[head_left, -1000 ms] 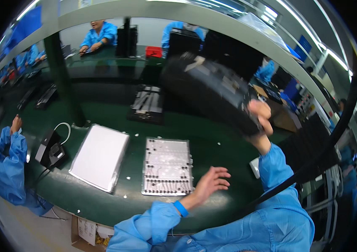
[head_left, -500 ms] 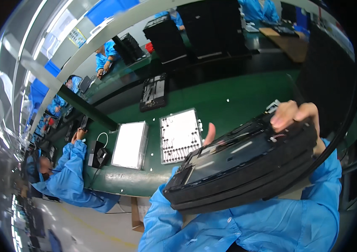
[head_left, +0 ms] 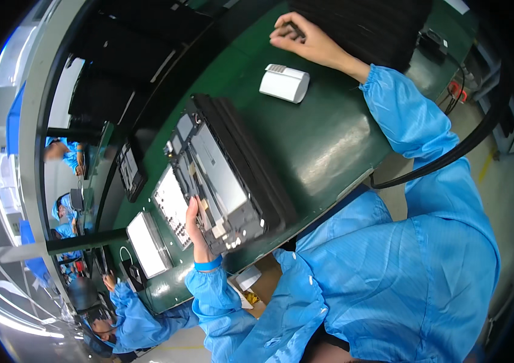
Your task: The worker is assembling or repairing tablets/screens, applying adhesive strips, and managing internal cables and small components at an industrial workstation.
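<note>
My left hand (head_left: 196,236) grips the near left edge of a thick stack of black trays (head_left: 263,175), its thumb over the top. An opened flat electronic device (head_left: 217,163) lies uppermost, its grey panels and ribbon cables showing. The stack is over the green bench's near edge; I cannot tell whether it rests there. My right hand (head_left: 305,42) is stretched out to the far right, off the stack. Its fingers are loosely curled and apart, with a dark gap between them and nothing I can make out held. Just nearer than that hand lies a white roll (head_left: 284,83).
A tall black stack (head_left: 366,27) stands beyond my right forearm. Left of the held stack lie a white board with small dark parts (head_left: 173,202), a white panel stack (head_left: 149,245) and another opened device (head_left: 130,170). A co-worker (head_left: 139,317) sits at the left. A black cable (head_left: 438,160) crosses on the right.
My right hand has let go of the tray stack and reached out to the far right. The view has turned, bringing the white roll into sight. My left hand still holds the stack.
</note>
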Demonstrator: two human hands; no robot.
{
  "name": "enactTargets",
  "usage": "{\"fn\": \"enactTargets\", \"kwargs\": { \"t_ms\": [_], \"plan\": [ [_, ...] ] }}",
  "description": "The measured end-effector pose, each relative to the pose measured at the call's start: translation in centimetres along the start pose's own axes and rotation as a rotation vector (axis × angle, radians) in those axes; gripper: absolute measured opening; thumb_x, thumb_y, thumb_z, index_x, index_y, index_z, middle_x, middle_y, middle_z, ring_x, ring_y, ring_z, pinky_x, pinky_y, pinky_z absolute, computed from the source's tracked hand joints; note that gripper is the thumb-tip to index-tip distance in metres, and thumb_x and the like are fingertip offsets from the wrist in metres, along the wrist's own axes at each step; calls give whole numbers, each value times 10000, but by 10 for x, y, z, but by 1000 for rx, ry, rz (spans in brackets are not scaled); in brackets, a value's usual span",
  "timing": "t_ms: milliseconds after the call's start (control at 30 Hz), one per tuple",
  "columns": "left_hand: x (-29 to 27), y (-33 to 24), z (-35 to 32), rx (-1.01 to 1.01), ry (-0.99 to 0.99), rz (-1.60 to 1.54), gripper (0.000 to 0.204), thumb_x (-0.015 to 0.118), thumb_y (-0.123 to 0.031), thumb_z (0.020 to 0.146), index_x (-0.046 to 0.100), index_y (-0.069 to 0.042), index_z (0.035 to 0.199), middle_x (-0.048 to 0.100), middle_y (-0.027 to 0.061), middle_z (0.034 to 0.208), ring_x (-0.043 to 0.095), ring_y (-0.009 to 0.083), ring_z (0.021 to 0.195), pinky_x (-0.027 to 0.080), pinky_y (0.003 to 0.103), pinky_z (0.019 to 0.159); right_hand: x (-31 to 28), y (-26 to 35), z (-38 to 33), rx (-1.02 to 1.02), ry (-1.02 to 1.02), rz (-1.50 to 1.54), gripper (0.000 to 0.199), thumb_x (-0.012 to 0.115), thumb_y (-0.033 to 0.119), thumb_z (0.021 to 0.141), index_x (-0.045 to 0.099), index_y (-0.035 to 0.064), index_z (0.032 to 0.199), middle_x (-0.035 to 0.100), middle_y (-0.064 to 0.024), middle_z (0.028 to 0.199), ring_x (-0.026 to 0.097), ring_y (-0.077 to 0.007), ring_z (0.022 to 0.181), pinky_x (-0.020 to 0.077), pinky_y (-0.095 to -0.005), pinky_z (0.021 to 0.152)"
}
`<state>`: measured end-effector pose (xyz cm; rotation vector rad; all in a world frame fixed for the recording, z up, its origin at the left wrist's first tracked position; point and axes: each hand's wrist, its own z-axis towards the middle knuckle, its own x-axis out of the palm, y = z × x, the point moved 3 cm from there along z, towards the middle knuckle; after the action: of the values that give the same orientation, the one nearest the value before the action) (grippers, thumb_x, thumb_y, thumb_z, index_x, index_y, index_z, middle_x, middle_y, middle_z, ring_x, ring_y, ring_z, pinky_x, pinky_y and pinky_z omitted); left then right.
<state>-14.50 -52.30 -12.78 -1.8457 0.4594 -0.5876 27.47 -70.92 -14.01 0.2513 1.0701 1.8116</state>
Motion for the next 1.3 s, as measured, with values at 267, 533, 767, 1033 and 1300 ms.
{"fn": "enactTargets", "kwargs": {
  "t_ms": [267, 533, 767, 1033, 1300],
  "plan": [
    [5, 22, 46, -20, -30, 288, 553, 635, -361, 967, 554, -2, 1380, 555, 95, 1409, 473, 188, 1327, 297, 314, 1147, 17, 10, -45, 215, 389, -344, 546, 803, 323, 804, 467, 92, 1167, 659, -127, 1025, 668, -302, 989, 503, -385, 833],
    [103, -70, 24, 805, 205, 1065, 633, 714, -167, 919, 405, -25, 1454, 518, 174, 1345, 554, 276, 1200, 442, 406, 1007, 12, 31, -22, -96, 366, -14, 368, 760, 86, 831, 533, 58, 1118, 650, -80, 1052, 629, -228, 998, 483, -348, 920],
    [208, -52, 68, 1038, 433, 1115, 309, 779, -165, 850, 648, -7, 1082, 626, 127, 1061, 611, 275, 1007, 483, 359, 877, 18, 28, -29, -120, 195, 146, 297, 754, 82, 860, 593, 55, 1109, 674, -72, 1115, 611, -164, 1065, 479, -324, 978],
    [221, -35, 112, 825, 477, 947, 250, 764, -201, 882, 693, -4, 1019, 634, 91, 1022, 577, 226, 1007, 449, 341, 896, 12, 32, -29, -250, 37, -26, 340, 793, 131, 808, 604, 82, 1087, 673, -83, 1052, 649, -248, 986, 522, -352, 885],
    [224, -33, 104, 1032, 731, 1153, 268, 738, -105, 858, 667, -18, 1101, 688, 130, 1076, 665, 312, 995, 513, 374, 866, 19, 4, -27, -82, 509, 25, 275, 756, 109, 823, 622, 53, 1057, 694, -80, 1009, 647, -245, 1007, 497, -369, 901]
  ]
}}
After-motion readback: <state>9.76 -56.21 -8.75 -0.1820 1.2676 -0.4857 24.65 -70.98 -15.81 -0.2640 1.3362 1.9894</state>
